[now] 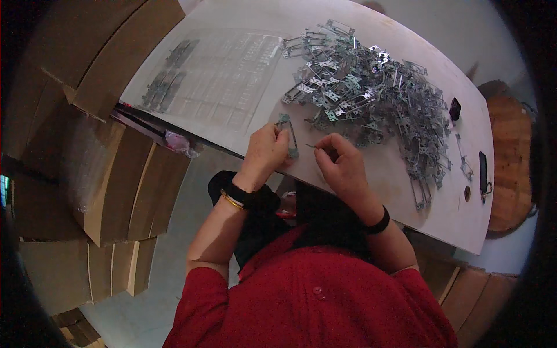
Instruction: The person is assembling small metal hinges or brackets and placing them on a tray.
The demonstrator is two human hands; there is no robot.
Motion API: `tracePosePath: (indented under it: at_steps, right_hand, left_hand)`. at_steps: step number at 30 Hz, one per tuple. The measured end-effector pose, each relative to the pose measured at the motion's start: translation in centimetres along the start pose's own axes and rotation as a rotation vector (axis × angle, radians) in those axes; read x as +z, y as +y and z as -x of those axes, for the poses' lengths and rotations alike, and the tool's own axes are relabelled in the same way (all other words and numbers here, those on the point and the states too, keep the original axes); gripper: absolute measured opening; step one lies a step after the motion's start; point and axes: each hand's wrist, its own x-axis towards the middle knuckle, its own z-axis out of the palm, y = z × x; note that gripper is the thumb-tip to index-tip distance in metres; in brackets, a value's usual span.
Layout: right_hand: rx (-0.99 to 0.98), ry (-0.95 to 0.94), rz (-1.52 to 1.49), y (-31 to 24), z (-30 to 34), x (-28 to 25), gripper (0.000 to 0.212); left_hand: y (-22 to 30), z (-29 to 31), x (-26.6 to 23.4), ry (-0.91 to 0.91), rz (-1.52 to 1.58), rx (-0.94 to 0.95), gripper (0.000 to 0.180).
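Observation:
My left hand (268, 149) is closed round a flat metal bracket (293, 153), a narrow frame with an open middle, held upright just above the table's near edge. To its right, my right hand (341, 162) pinches a small thin piece (311, 146) between thumb and forefinger; its tip points toward the bracket without touching it. What kind of piece it is I cannot make out. Beyond both hands lies a big heap of similar metal brackets (371, 95), tangled together and spreading to the right.
On the table's (371, 185) left lies a clear plastic tray (232, 81) with slots, some brackets (165, 90) set in its left side. Toward the right edge are a black oblong object (483, 174) and a small round object (467, 193). Cardboard boxes (116, 185) stack up on the left; a wooden stool (509, 162) stands right.

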Motion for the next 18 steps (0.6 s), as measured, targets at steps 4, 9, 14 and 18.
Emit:
tracePosePath:
  at_steps: [4, 9, 14, 18]
  right_hand:
    - [-0.023, 0.018, 0.006, -0.1, 0.1, -0.1, 0.011]
    - [-0.023, 0.01, -0.033, -0.4, 0.1, -0.2, 0.01]
    - [-0.015, -0.012, -0.02, -0.1, 0.4, -0.2, 0.009]
    - [-0.026, -0.005, -0.026, 0.2, 0.7, 0.0, 0.01]
  left_hand:
    - [-0.7, -0.5, -0.4, 0.172, -0.469, 0.301, 0.029]
    - [0.9, -1.1, 0.1, 0.398, -0.557, 0.507, 0.031]
    - [-0.1, -3.9, 0.6, 0.283, -0.647, 0.476, 0.03]
    - [-1.5, -5.5, 0.6, 0.244, -0.65, 0.488, 0.031]
